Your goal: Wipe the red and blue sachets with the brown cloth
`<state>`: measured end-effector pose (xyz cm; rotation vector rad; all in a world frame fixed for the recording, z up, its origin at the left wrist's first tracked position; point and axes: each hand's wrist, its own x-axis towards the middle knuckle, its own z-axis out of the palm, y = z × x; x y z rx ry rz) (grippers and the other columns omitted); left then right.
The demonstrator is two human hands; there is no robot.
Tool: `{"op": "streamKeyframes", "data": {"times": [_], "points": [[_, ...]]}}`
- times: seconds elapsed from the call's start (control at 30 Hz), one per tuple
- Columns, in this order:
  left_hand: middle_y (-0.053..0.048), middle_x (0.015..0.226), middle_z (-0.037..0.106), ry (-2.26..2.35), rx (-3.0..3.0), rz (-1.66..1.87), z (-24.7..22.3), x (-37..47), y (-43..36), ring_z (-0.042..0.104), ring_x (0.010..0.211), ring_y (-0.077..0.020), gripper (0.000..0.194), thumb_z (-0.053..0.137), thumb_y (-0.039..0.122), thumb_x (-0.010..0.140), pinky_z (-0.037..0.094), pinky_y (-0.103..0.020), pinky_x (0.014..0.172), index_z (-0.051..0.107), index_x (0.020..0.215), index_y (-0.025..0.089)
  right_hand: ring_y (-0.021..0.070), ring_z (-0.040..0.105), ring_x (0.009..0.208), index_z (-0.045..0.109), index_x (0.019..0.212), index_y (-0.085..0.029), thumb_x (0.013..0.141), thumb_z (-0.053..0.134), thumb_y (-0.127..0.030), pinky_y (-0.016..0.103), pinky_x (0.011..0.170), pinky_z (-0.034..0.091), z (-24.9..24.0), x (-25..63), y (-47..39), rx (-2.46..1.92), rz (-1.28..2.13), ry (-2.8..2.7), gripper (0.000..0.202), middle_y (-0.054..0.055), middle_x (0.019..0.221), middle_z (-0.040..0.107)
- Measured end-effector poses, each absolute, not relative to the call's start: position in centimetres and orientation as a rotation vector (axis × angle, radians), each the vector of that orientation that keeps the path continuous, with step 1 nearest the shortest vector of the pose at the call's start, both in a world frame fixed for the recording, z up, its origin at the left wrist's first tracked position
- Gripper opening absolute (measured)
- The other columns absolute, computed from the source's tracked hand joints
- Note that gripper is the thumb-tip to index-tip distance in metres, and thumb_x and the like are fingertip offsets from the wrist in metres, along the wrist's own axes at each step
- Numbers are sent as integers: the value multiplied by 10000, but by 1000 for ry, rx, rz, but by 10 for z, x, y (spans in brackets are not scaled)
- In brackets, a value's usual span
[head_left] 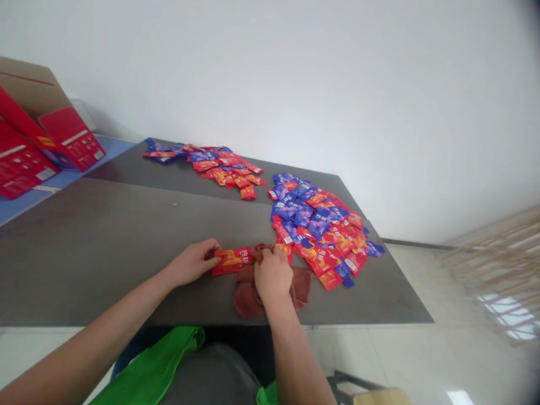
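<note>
Near the front edge of the dark table, my left hand (194, 262) pinches the left end of a red packet (232, 261) with orange fruit printed on it. The packet lies nearly level, its right end touching a brown cloth (248, 295). My right hand (273, 275) is closed on the bunched upper part of this cloth, just right of the packet. The rest of the cloth spreads out on both sides beneath my right hand. Beyond and to the right lies a large heap of red and purple packets (318, 222).
A second pile of red and purple packets (225, 166) lies at the back of the dark table (105, 225). Open red cartons (71, 138) stand on a blue surface at the left. A white wall rises behind. Part of a stool (379, 396) shows below right.
</note>
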<state>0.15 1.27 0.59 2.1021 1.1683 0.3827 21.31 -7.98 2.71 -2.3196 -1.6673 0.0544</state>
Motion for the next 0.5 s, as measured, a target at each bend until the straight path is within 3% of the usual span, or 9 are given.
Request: {"op": "streamKeyframes", "data": {"times": [0.23, 0.5], "points": [[14, 780, 652, 1120, 2061, 420, 9, 3, 11, 603, 750, -186, 201, 581, 412, 838, 421, -265, 671, 588, 853, 211, 234, 565, 1014, 656, 1029, -271, 941, 613, -367, 318, 773, 495, 34, 165, -87, -1924, 62, -1955, 138, 45, 1084, 611], [22, 743, 635, 1180, 2112, 375, 9, 3, 9, 584, 692, -170, 184, 551, 386, 865, 384, -259, 631, 601, 908, 214, 253, 591, 1016, 673, 1059, -209, 959, 564, -278, 318, 734, 495, 35, 213, -76, -2336, 42, -1645, 163, 103, 1100, 611]]}}
